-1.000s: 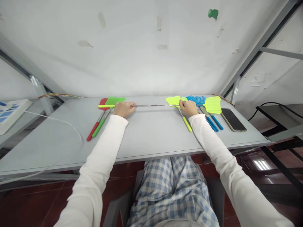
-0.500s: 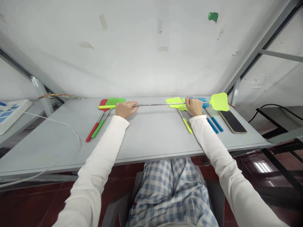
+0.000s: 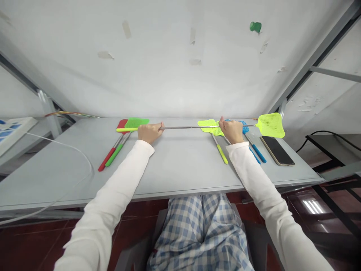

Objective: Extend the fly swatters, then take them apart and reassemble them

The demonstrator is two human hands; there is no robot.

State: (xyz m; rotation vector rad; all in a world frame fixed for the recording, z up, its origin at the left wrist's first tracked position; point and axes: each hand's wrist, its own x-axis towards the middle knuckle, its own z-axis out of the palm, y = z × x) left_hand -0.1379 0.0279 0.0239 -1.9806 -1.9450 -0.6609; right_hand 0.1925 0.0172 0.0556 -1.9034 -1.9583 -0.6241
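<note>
A yellow-green fly swatter (image 3: 183,127) with a thin metal rod is held level above the table. My left hand (image 3: 150,133) is closed around it where the yellow handle meets the rod. Nearer the mesh head, my right hand (image 3: 232,131) grips the rod, and the head sticks out past it to the right. Behind my left hand lie a red fly swatter (image 3: 108,158) and a green fly swatter (image 3: 114,154), side by side. Around my right hand lie yellow fly swatters (image 3: 222,153) and blue fly swatters (image 3: 258,152), partly hidden by the hand and sleeve.
The grey table (image 3: 180,169) meets a white wall at the back. A dark-screened phone (image 3: 278,151) lies at its right end. A white cable (image 3: 81,154) curves across the left side. Metal frame posts (image 3: 49,113) stand at both ends.
The swatter's head has moved right, and more metal rod shows between it and my right hand. Both hands stay almost where they were. The view has shifted slightly.
</note>
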